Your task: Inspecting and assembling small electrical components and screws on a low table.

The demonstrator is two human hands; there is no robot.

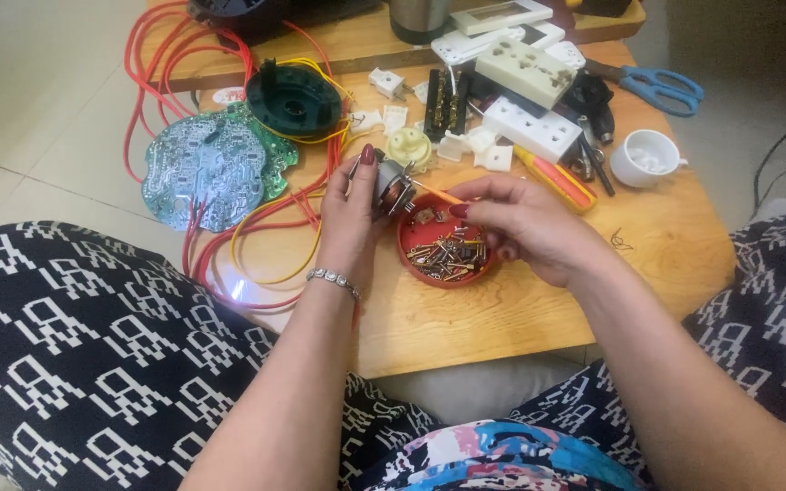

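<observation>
The left hand (349, 214) is holding a small motor-like part (391, 191) upright over the low wooden table (666, 245), just above the far rim of a red dish (408, 235) of brass screws and bits. Its fingers are closing round the part's left side, thumb and fingertips pinching the metal body. The right hand (525, 223) is gripping a thin orange-handled tool (438, 193), fingers curled shut on it, and is pointing the tip at the part's right face.

The part is looking dense and rigid for its bulk (copper winding is showing, so the wire is likely delicate), and the metal frame at the sides is probably the safest place to hold it. The loose screws are looking light and apt to scatter.

The palm is hiding the part's near side, and where the tool tip is meeting it is too small to make out. To the far left a round green circuit board (211, 168) is lying among red wires (152, 68); white socket pieces (534, 127) and blue scissors (661, 86) are lying far right
</observation>
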